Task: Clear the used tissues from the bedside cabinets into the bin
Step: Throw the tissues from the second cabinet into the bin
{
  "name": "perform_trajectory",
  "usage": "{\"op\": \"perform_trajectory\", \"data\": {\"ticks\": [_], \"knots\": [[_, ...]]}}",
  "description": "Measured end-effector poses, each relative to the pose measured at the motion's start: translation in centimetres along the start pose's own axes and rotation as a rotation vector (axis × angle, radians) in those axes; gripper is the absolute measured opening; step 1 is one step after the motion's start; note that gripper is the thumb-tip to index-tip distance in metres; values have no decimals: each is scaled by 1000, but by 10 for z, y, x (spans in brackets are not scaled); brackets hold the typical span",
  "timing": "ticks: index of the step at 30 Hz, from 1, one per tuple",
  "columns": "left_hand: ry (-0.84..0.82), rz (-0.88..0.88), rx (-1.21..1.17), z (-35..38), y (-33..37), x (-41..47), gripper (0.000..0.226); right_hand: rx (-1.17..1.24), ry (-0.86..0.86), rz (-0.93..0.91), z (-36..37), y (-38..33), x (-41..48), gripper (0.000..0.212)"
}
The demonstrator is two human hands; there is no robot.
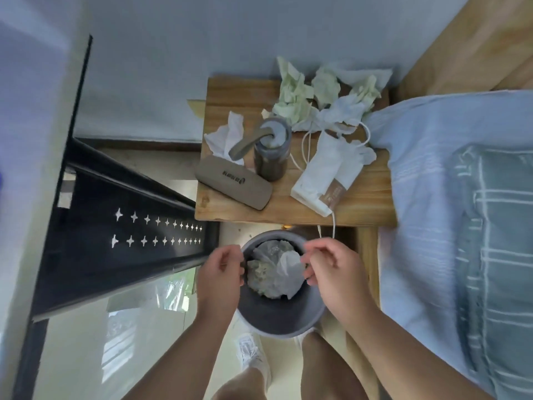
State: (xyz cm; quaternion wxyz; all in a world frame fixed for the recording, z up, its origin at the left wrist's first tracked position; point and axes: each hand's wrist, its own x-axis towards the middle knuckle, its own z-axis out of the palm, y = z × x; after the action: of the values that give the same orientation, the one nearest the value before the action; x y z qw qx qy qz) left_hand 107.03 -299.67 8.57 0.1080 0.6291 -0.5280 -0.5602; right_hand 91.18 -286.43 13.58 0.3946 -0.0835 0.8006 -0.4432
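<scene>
- The bin (281, 316) is gripped at its rim by the left hand (222, 272) and right hand (331, 272), fingers curled shut, probably to bring it close.
- Beyond the hands, crumpled tissues (317, 96) are left on the bench (288, 209); some lie binned between them.

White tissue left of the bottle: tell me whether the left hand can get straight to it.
Probably yes. The left hand is at the bin rim, and the white tissue lies exposed near the cabinet's left edge; only the glasses case sits in front.
</scene>
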Motion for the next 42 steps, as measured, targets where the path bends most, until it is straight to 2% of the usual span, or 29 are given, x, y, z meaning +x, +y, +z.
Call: {"op": "perform_trajectory", "data": {"ticks": [4, 7, 10, 14, 17, 22, 26, 28, 32, 37, 42], "knots": [[96, 127, -58, 1, 64, 19, 23, 57, 39, -159, -24, -74, 22, 23], [122, 190, -76, 5, 113, 46, 15, 89, 81, -234, -34, -123, 60, 20], [72, 321, 115, 7, 151, 76, 27, -16, 94, -295, -37, -157, 109, 21], [89, 508, 438, 12, 183, 117, 28, -202, 72, -373, -30, -176, 169, 21], [98, 496, 628, 20, 196, 142, 38, -348, 12, -412, -19, -179, 200, 30], [-42, 486, 931, 34, 200, 160, 64, -707, -79, -565, -3, -170, 226, 51], [-127, 440, 1095, 40, 202, 169, 74, -935, -50, -621, 3, -159, 239, 53], [-144, 443, 1069, 42, 202, 170, 67, -942, -30, -599, 6, -156, 244, 50], [-129, 441, 921, 45, 206, 167, 37, -870, 6, -597, 4, -159, 243, 41], [39, 563, 675, 29, 224, 151, 26, -638, 57, -607, -14, -171, 217, 31], [147, 440, 174, 11, 241, 125, 24, -292, 84, -501, -36, -190, 170, 29]]}}
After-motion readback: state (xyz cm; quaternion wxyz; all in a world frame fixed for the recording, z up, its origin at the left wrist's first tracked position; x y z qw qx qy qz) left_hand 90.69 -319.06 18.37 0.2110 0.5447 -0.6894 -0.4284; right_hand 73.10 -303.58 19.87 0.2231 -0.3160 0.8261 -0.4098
